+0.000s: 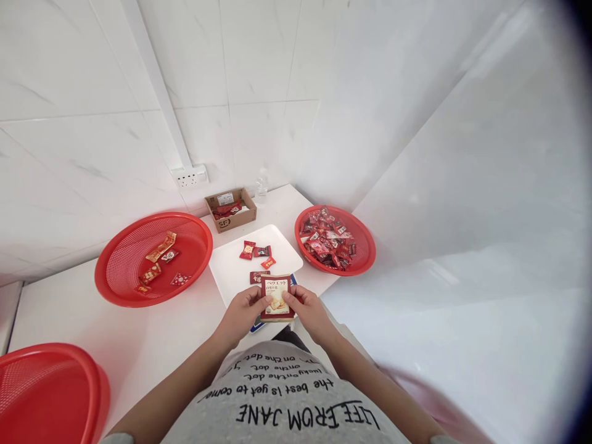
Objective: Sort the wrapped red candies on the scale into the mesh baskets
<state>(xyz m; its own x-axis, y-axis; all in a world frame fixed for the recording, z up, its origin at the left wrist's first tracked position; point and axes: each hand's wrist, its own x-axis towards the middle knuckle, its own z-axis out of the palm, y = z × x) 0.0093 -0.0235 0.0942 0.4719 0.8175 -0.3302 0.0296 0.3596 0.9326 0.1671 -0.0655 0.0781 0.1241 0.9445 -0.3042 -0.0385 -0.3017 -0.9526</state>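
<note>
Between my two hands is a dark red and cream snack packet, its printed face turned up. My left hand pinches its left edge with the thumb on top. On the opposite edge, my right hand grips it the same way. The packet is above the near end of a white tray. Several small red wrapped snacks lie on the tray, among them a dark red one just beyond the packet. Something blue shows under the packet, mostly hidden.
A red basket at left holds several wrapped snacks; another red basket at right is heaped with them. An open cardboard box and a clear bottle stand near the wall. A third red basket sits at the near left.
</note>
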